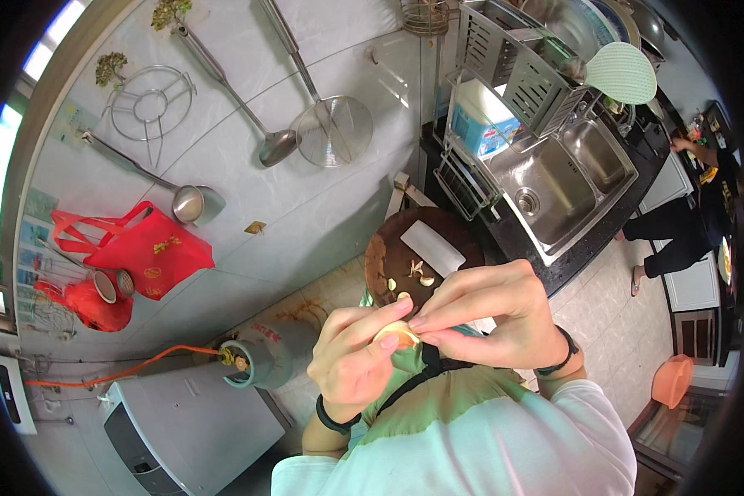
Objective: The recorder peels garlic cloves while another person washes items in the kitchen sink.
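Note:
Between the fingertips of both hands is a pale garlic clove [398, 333], held up in front of my body. My left hand [356, 353] pinches it from one side with thumb and fingers. From the other side, my right hand [490, 316] has its thumb and index finger on the clove's edge. Beyond them stands a round wooden chopping block [381, 248]. A cleaver blade [433, 247] lies flat on it; its handle is not visible, with my right hand in front. Several loose cloves [426, 281] and bits of garlic skin [416, 268] lie beside the blade.
A steel double sink [549, 192] is set in the black counter [508, 229], beside a dish rack [471, 180]. A gas cylinder [279, 353] with an orange hose [136, 367] stands at left. Ladles [279, 147] hang on the tiled wall. Another person [682, 229] stands at right.

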The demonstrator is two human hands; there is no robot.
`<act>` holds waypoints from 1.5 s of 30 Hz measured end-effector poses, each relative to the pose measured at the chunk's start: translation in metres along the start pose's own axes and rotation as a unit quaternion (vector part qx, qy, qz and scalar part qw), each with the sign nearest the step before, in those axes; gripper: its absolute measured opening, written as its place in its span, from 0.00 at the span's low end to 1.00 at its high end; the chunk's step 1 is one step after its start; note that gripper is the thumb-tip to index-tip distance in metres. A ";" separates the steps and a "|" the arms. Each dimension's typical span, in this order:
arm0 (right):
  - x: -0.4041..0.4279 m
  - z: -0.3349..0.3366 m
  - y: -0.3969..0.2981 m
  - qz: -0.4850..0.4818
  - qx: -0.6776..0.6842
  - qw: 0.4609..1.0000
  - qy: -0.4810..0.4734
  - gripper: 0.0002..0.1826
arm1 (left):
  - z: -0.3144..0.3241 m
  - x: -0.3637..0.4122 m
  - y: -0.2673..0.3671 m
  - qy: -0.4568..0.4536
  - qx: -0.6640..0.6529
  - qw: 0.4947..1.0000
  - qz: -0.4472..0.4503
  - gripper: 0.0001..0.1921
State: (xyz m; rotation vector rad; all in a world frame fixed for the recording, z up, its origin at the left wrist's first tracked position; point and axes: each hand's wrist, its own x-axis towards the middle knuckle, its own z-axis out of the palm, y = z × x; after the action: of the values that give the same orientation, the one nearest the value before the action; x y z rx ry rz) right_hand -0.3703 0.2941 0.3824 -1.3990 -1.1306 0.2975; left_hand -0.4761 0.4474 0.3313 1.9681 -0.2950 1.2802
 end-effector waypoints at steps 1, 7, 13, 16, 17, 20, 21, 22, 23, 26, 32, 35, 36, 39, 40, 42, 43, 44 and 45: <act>0.000 0.000 0.000 -0.002 0.001 1.000 -0.002 0.12 | -0.001 0.001 0.000 0.000 0.000 1.000 -0.001 0.16; 0.002 -0.002 0.000 0.047 0.061 0.997 -0.015 0.09 | -0.014 0.010 0.003 -0.064 0.043 0.996 0.050 0.16; -0.002 -0.001 0.004 0.098 0.051 0.994 -0.003 0.08 | -0.012 0.011 0.000 -0.104 0.081 0.988 0.079 0.17; -0.003 0.002 0.008 0.074 0.053 0.995 0.030 0.08 | -0.009 0.010 -0.001 -0.102 0.082 0.988 0.080 0.17; -0.004 0.002 0.008 0.064 0.038 0.996 0.041 0.07 | -0.008 0.010 -0.001 -0.101 0.086 0.988 0.081 0.17; -0.005 0.002 0.009 0.064 0.020 0.996 0.058 0.06 | -0.004 0.010 -0.003 -0.100 0.089 0.988 0.081 0.16; -0.006 0.002 0.009 0.076 0.019 0.995 0.064 0.04 | -0.003 0.010 -0.004 -0.100 0.089 0.988 0.081 0.16; -0.006 0.001 0.009 0.073 0.018 0.995 0.066 0.04 | -0.001 0.011 -0.004 -0.101 0.088 0.988 0.080 0.16; -0.007 0.000 0.010 0.079 0.000 0.995 0.058 0.04 | 0.001 0.011 -0.005 -0.096 0.092 0.989 0.069 0.16; -0.007 0.001 0.014 0.109 0.022 0.992 0.064 0.04 | 0.006 0.012 -0.007 -0.087 0.136 0.985 0.057 0.17; -0.005 0.000 0.023 0.218 0.166 0.959 0.069 0.04 | 0.024 0.003 -0.015 -0.017 0.152 0.988 -0.027 0.20; -0.003 -0.005 0.027 0.280 0.256 0.922 0.073 0.05 | 0.035 -0.002 -0.018 -0.026 0.134 0.986 -0.094 0.24; -0.002 -0.008 0.030 0.291 0.260 0.918 0.068 0.06 | 0.039 -0.004 -0.021 -0.041 0.128 0.986 -0.102 0.27; 0.000 -0.013 0.039 0.310 0.276 0.907 0.067 0.06 | 0.053 -0.006 -0.027 -0.071 0.090 0.979 -0.170 0.20; 0.001 -0.014 0.042 0.324 0.289 0.898 0.074 0.06 | 0.058 -0.007 -0.028 -0.085 0.066 0.978 -0.178 0.22; 0.000 -0.017 0.049 0.329 0.282 0.899 0.065 0.06 | 0.064 -0.009 -0.030 -0.071 0.036 0.974 -0.210 0.22; 0.000 -0.019 0.052 0.337 0.276 0.898 0.063 0.06 | 0.067 -0.010 -0.030 -0.064 -0.004 0.966 -0.252 0.22; -0.001 -0.021 0.055 0.342 0.274 0.897 0.056 0.06 | 0.069 -0.011 -0.032 -0.065 -0.050 0.960 -0.266 0.22; -0.002 -0.022 0.058 0.336 0.279 0.898 0.050 0.06 | 0.071 -0.013 -0.032 -0.049 -0.104 0.942 -0.316 0.21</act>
State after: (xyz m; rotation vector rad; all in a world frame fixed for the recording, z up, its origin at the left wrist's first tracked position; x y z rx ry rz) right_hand -0.3292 0.2925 0.3356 -1.2130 -0.3782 0.9543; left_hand -0.4158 0.4170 0.2898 1.7392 0.1498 0.7041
